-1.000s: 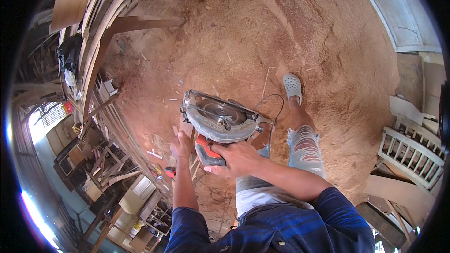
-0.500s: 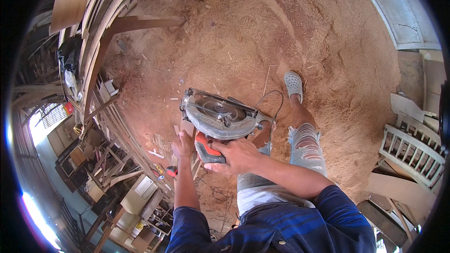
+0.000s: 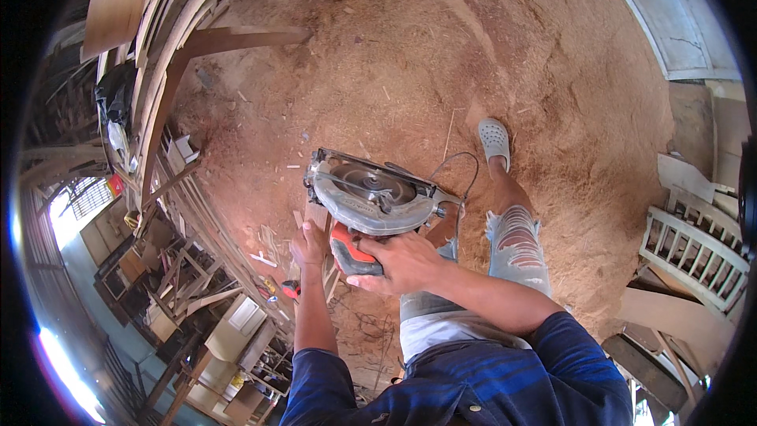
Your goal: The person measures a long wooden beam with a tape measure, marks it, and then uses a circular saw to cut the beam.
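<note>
A silver circular saw (image 3: 371, 197) with a red-and-black grip sits over a narrow wooden board (image 3: 314, 216) in the middle of the view, its power cord looping to the right. My right hand (image 3: 398, 262) is closed round the saw's grip. My left hand (image 3: 307, 244) grips the board just left of the grip, below the saw's front end; most of the board is hidden under the saw. A grey clog (image 3: 494, 142) is on my foot beyond the saw.
Long planks (image 3: 162, 12) and scrap wood (image 3: 162, 268) line the left side. Sawdust covers the dirt floor (image 3: 378, 71). A white slatted piece (image 3: 690, 256) and a pale panel (image 3: 662, 12) stand at the right. A small red-and-black object (image 3: 290, 289) lies left of my forearm.
The saw and my right hand have shifted very slightly up and right in view between the earliest frame and now. Both grips are unchanged.
</note>
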{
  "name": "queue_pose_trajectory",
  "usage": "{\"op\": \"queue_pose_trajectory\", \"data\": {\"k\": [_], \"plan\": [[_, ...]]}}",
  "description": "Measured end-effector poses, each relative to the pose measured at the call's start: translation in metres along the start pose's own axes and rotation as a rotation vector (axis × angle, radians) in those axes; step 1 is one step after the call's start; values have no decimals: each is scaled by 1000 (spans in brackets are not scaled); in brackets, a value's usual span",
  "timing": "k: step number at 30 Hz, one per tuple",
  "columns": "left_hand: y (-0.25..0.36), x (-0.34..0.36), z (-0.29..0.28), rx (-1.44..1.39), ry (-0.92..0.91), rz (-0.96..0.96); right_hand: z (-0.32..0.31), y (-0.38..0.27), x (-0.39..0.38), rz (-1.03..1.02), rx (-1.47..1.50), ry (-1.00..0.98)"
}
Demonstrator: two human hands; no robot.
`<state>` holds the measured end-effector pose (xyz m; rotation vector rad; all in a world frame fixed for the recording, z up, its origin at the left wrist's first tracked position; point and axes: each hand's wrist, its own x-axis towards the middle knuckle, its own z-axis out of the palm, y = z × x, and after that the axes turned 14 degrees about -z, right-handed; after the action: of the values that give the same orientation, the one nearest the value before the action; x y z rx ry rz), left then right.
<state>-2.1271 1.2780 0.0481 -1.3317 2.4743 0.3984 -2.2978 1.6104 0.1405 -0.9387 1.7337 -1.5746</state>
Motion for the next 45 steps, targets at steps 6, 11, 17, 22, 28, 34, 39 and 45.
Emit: {"op": "queue_pose_trajectory", "data": {"k": [6, 11, 17, 22, 28, 34, 39, 45], "plan": [[8, -3, 0, -21, 16, 12, 1, 2, 1, -6, -13, 1], [13, -6, -2, -41, 9, 1, -2, 2, 3, 38, 20, -77], [30, -12, -6, -17, 33, 61, -5, 1, 7, 24, 30, -68], [27, -12, -9, 2, 9, 56, 5, 7, 6, 1, 25, -36], [40, -19, -15, 34, 4, 63, 4, 8, 7, -1, 30, -47], [31, -16, -9, -6, 27, 95, 7, 9, 8, -35, 14, 1], [31, -17, -9, -8, 43, 74, 10, 11, 9, -57, 0, 14], [26, -16, -10, 9, 22, 66, 9, 12, 11, -65, 12, 18]]}}
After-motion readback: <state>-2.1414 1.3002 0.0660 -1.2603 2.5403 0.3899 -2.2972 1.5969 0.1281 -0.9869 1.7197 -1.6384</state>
